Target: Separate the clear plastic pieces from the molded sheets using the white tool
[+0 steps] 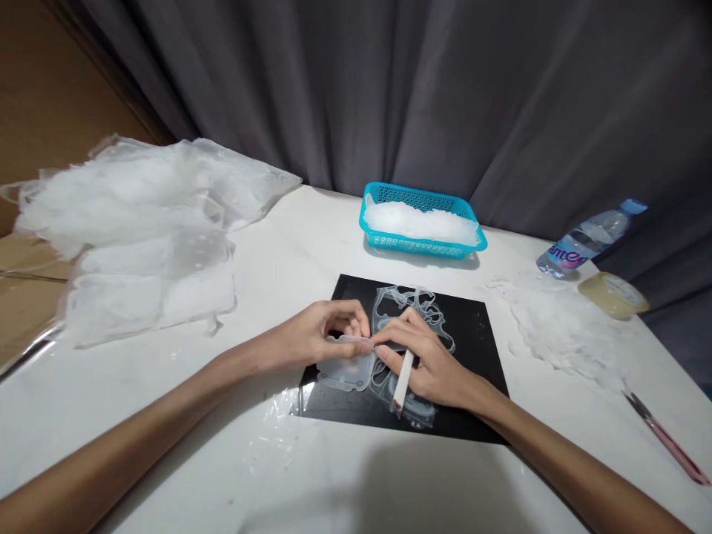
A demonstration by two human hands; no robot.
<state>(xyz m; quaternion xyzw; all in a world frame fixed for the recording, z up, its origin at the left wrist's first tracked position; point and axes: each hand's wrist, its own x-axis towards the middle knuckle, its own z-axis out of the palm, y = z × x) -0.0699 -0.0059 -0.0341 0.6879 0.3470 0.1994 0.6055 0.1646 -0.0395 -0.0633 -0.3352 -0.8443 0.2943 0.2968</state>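
Note:
A black mat [472,348] lies on the white table [311,475]. On it rests a clear plastic sheet [409,308] with cut-out holes. My left hand [320,334] is closed, pinching a small clear plastic piece [348,363] at its top edge. My right hand [426,360] is closed too, holding a white pen-like tool [403,380] with a red tip. Its fingertips meet the left hand's at the piece's edge.
A heap of clear plastic sheets [139,230] fills the left side. A teal basket [423,222] of white pieces stands behind the mat. At the right are loose plastic scraps [561,326], a water bottle [589,241], a tape roll [612,294] and a pink-handled tool [667,441].

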